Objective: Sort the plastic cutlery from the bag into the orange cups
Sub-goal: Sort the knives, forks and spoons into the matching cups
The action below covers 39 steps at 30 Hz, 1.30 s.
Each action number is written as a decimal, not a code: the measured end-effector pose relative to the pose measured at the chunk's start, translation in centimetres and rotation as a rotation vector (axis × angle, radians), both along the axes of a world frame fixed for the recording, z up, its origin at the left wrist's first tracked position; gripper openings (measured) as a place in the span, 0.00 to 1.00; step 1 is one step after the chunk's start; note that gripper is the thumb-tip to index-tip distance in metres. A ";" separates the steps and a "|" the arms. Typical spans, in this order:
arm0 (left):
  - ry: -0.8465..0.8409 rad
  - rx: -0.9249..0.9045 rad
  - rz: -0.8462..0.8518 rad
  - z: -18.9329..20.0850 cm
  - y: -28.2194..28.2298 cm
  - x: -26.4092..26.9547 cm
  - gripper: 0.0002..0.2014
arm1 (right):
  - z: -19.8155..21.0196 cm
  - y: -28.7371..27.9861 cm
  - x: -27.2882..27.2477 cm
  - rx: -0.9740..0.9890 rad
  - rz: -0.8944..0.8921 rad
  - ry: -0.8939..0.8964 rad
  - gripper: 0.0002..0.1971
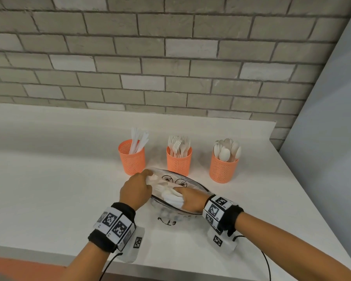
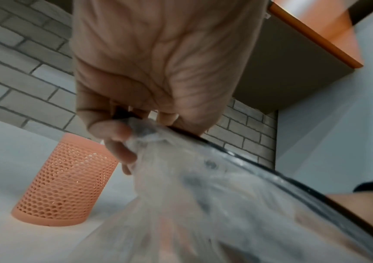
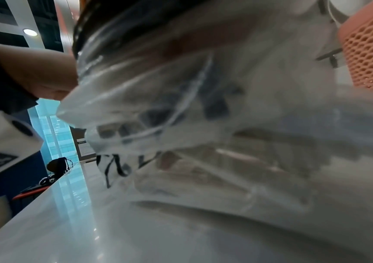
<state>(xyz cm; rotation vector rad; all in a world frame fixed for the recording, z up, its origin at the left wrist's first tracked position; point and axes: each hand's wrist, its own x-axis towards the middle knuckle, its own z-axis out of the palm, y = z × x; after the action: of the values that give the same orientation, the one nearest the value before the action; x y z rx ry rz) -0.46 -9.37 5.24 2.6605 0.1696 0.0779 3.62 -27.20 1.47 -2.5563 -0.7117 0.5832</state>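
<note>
Just before the orange cups (image 1: 178, 163), the left hand (image 1: 135, 191) pinches the bag's (image 1: 190, 184) rim; the right hand (image 1: 192, 198), inside, grasps white cutlery (image 1: 170, 196).

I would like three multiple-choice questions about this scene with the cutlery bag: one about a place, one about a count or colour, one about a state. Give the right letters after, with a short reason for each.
1. Where do the spoons stand?
A. the left cup
B. the middle cup
C. the right cup

2. How many orange cups are on the counter?
A. two
B. three
C. four

3. What is the left hand doing?
A. pinching the rim of the clear bag
B. resting flat on the counter
C. holding a fork over a cup

Answers:
1. C: the right cup holds the rounded bowls; the middle cup holds forks, the left cup flat knife-like pieces.
2. B: three mesh cups stand in a row.
3. A: the left wrist view shows its fingers gripping bunched plastic, while the right hand reaches inside the bag.
</note>
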 end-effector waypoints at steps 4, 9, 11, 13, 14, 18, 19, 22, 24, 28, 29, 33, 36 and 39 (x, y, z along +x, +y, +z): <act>-0.040 0.134 0.036 -0.5 -0.3 -0.3 0.24 | 0.2 -0.3 0.0 0.085 -0.010 0.020 0.22; 0.039 0.105 0.020 -0.7 0.1 0.1 0.24 | 0.4 -0.3 -0.3 0.217 -0.062 0.083 0.23; 0.105 -0.007 -0.056 -0.6 0.3 0.3 0.25 | 0.4 -0.4 -0.4 0.311 -0.119 0.108 0.22; 0.110 -0.099 -0.091 -0.5 0.4 0.2 0.25 | 0.7 -0.3 -0.5 0.345 -0.175 0.093 0.23; 0.070 -0.144 -0.087 -0.4 0.4 0.0 0.24 | 1.0 -0.3 -0.6 0.358 -0.195 0.089 0.24; -0.198 -0.332 0.011 -1.0 -0.2 -1.0 0.19 | 1.4 0.1 -0.1 0.469 -0.264 0.162 0.27; -0.241 -0.372 0.049 -1.2 -0.3 -1.2 0.18 | 1.4 0.2 0.0 0.484 -0.270 0.176 0.27; -0.243 -0.370 0.099 -1.7 -0.6 -1.2 0.16 | 1.4 0.4 0.0 0.533 -0.276 0.204 0.30; -0.204 -0.318 0.093 -2.1 -0.7 -0.9 0.15 | 1.6 0.6 -0.2 0.584 -0.272 0.231 0.29; -0.174 -0.275 0.132 -2.2 -0.6 -0.5 0.12 | 3.8 1.0 -0.1 0.748 -0.226 0.252 0.09; -0.151 -0.241 0.128 -2.0 -0.7 -0.5 0.12 | 4.5 1.0 0.1 0.814 -0.236 0.259 0.09; -0.204 -0.021 0.095 -0.8 -0.7 -0.7 0.13 | 7.2 0.5 1.0 1.093 -0.390 0.312 0.06; -0.451 -0.302 0.032 1.5 -1.6 -0.8 0.08 | 8.9 -0.1 1.9 1.253 -0.539 0.328 0.03; -0.424 -0.757 0.022 4.0 -3.1 -0.4 0.07 | 10.3 -0.5 2.8 1.410 -0.623 0.405 0.08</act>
<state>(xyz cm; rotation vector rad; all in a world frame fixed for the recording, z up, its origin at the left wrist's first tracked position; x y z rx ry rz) -0.85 -12.50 9.20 1.8391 0.0663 0.4787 6.44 -27.75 11.79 -1.1499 -0.0347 0.1970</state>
